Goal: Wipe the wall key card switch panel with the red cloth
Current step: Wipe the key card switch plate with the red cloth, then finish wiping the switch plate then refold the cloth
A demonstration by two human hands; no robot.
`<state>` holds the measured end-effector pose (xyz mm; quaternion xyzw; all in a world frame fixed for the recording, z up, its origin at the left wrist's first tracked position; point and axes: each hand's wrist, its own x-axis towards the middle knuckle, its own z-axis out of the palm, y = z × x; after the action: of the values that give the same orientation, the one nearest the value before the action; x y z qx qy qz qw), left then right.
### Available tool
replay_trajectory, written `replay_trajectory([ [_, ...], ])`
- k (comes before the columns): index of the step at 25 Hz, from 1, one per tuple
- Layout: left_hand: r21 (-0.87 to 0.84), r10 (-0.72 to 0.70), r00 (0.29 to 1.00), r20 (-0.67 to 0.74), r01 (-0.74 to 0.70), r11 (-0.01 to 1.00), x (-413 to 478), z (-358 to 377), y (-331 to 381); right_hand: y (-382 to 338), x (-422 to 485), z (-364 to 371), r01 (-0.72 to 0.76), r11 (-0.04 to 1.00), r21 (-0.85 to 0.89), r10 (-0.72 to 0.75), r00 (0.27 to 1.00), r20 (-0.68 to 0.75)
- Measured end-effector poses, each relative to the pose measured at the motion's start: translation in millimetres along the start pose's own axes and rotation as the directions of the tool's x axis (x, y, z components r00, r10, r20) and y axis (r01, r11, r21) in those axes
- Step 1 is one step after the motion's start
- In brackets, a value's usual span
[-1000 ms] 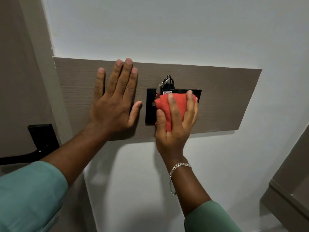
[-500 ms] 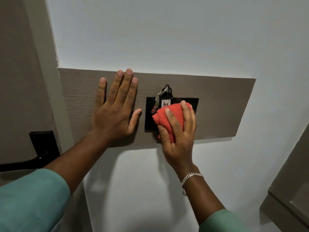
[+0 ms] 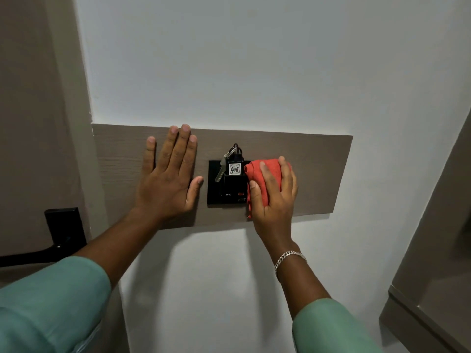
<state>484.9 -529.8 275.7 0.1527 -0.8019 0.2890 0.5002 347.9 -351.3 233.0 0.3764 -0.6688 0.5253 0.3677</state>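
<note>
Sleeves of pale green cloth fill the lower corners of the head view, one on each forearm, and a silver chain bracelet circles the right wrist. Beyond them, the left hand lies flat against a grey-brown wood-grain board fixed to the white wall; its four fingers are extended and close together, pointing upward, with the thumb held out toward the switch and just short of its left edge. The right hand presses a bunched red cloth against the right side of the black key card switch panel, the fingers lying together over the cloth and the thumb bearing on its left edge. The cloth hides the panel's right portion and hangs slightly below the palm. A black key fob with a white label reading 406 stands in the panel's slot, a metal key hanging from its ring on the left. Farther left, a black door handle plate sits on a brown door. A brown cabinet edge occupies the right margin.
</note>
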Motion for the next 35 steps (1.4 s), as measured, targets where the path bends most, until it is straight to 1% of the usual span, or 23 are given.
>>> replay_trajectory([
  [2, -0.114, -0.067, 0.995, 0.07, 0.075, 0.991, 1, -13, 10, -3, -2, -4, -0.074, 0.996, 0.045, 0.074, 0.997, -0.006],
  [4, -0.299, -0.146, 0.984, 0.1, 0.17, 0.939, -1, -29, 25, -6, -6, -6, -0.164, 0.982, 0.096, 0.166, 0.986, -0.015],
  [7, -0.525, -0.192, 0.981, 0.014, 0.17, 0.834, -24, -48, 58, -3, -20, -15, -0.269, 0.961, 0.072, 0.267, 0.963, 0.037],
  [8, -0.61, -0.214, 0.976, 0.028, 0.186, 0.77, -33, -53, 73, -1, -25, -20, -0.294, 0.953, 0.077, 0.289, 0.954, 0.079],
  [9, -0.703, -0.253, 0.962, 0.099, 0.247, 0.667, -41, -57, 90, 0, -30, -26, -0.317, 0.943, 0.099, 0.304, 0.944, 0.126],
  [10, -0.776, -0.306, 0.927, 0.219, 0.355, 0.521, -46, -61, 109, 0, -36, -33, -0.334, 0.933, 0.131, 0.311, 0.935, 0.169],
  [11, -0.812, -0.353, 0.86, 0.368, 0.482, 0.329, -48, -66, 127, -1, -42, -40, -0.335, 0.927, 0.165, 0.301, 0.932, 0.202],
  [12, -0.8, -0.359, 0.772, 0.524, 0.591, 0.103, -47, -69, 141, -4, -49, -46, -0.318, 0.928, 0.194, 0.273, 0.935, 0.227],
  [13, -0.743, -0.306, 0.687, 0.659, 0.658, -0.123, -43, -72, 154, -6, -55, -52, -0.298, 0.93, 0.213, 0.244, 0.938, 0.247],
  [14, -0.661, -0.219, 0.625, 0.75, 0.689, -0.298, -38, -73, 166, -6, -59, -59, -0.291, 0.932, 0.217, 0.229, 0.936, 0.268],
  [15, -0.58, -0.146, 0.576, 0.804, 0.708, -0.402, -33, -72, 178, -2, -63, -67, -0.295, 0.932, 0.212, 0.229, 0.93, 0.287],
  [18, -0.374, -0.066, 0.417, 0.906, 0.721, -0.583, -19, -66, 220, 28, -66, -109, -0.373, 0.904, 0.206, 0.288, 0.891, 0.351],
  [19, -0.312, -0.042, 0.375, 0.926, 0.698, -0.645, -17, -62, 235, 43, -65, -126, -0.432, 0.871, 0.233, 0.332, 0.868, 0.368],
  [21, -0.186, 0.06, 0.335, 0.94, 0.655, -0.733, -15, -51, 280, 84, -64, -165, -0.609, 0.741, 0.282, 0.51, 0.784, 0.355],
  [23, -0.098, 0.159, 0.321, 0.934, 0.656, -0.748, -13, -38, 333, 132, -65, -205, -0.761, 0.591, 0.269, 0.693, 0.649, 0.314],
  [24, -0.086, 0.184, 0.309, 0.933, 0.688, -0.72, -13, -32, 364, 157, -69, -226, -0.802, 0.551, 0.233, 0.75, 0.598, 0.283],
  [25, -0.102, 0.184, 0.287, 0.94, 0.751, -0.652, -12, -23, 400, 186, -73, -247, -0.823, 0.528, 0.208, 0.787, 0.566, 0.244],
  [26, -0.122, 0.16, 0.246, 0.956, 0.829, -0.546, -11, -12, 442, 218, -78, -268, -0.839, 0.515, 0.176, 0.816, 0.542, 0.199],
  [28, -0.107, 0.13, 0.157, 0.979, 0.939, -0.327, -12, 2, 516, 276, -89, -304, -0.868, 0.482, 0.12, 0.862, 0.495, 0.112],
  [29, -0.073, 0.156, 0.117, 0.981, 0.962, -0.265, -13, 9, 554, 307, -94, -322, -0.875, 0.479, 0.064, 0.873, 0.483, 0.074],
  [32, 0.04, 0.257, 0.013, 0.966, 0.978, -0.203, -21, 33, 650, 391, -104, -370, -0.851, 0.494, -0.179, 0.865, 0.501, 0.007],
  [33, 0.051, 0.25, -0.004, 0.968, 0.982, -0.181, -26, 42, 679, 420, -109, -381, -0.848, 0.481, -0.22, 0.87, 0.494, -0.002],
  [35, 0.059, 0.208, -0.026, 0.978, 0.986, -0.156, -35, 60, 727, 472, -117, -398, -0.857, 0.43, -0.285, 0.894, 0.449, 0.0],
])
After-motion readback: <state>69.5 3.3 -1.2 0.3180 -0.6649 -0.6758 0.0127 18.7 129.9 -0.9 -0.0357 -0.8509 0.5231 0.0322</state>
